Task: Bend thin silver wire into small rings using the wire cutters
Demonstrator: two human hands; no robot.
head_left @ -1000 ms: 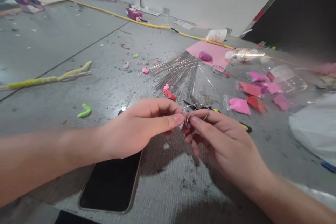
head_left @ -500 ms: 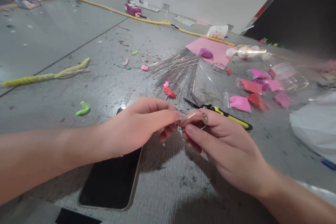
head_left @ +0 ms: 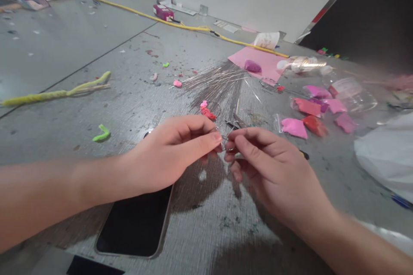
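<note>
My left hand [head_left: 167,159] is closed in a pinch on a thin metal wire [head_left: 225,138]. My right hand [head_left: 274,176] pinches the same wire close by; much of its loop is hidden behind the fingers. Just beyond the fingertips lie black-bladed snips [head_left: 238,123], their yellow and black handles mostly covered by my right hand. A wire ring with pink and red clay [head_left: 207,111] rests past my left fingers. Behind it spreads a bundle of straight wires [head_left: 216,84]. Under my left wrist is a dark phone [head_left: 138,223].
Bagged pink and red clay [head_left: 294,127] lies at the right, near a clear plastic bottle [head_left: 351,92] and a white bag [head_left: 387,152]. Purple clay [head_left: 252,66] sits on pink paper [head_left: 238,56]. Yellow-green fuzzy stems [head_left: 58,94] are at left. A yellow cable [head_left: 129,10] crosses the back.
My right hand has turned and its fingers have shifted on the wire, so the round loop seen before is now mostly hidden. My left hand has barely moved.
</note>
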